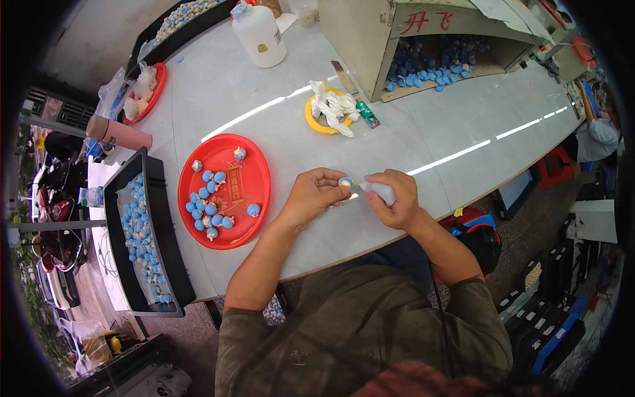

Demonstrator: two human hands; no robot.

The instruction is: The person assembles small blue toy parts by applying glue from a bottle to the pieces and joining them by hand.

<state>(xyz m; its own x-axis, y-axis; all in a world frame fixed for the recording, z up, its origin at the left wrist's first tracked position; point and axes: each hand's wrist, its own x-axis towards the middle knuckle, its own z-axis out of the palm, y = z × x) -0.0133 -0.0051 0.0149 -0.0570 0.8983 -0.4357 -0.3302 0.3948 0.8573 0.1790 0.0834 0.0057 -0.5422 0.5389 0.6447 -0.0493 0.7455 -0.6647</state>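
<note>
I held a small blue bead (345,182) pinched at my left fingertips, just above the pale table edge. It was round, light blue with a cream patch. Its side met the tip of a little white bottle (380,191), which lay nearly level in my right fist, nozzle pointing left, most of its body hidden by my fingers.

The pale glossy surface (423,126) carries a red round tray (254,169) at nine o'clock, a black bin (159,225) beyond it, a white jug (259,34) at twelve, and a wooden box (360,40) at one.
</note>
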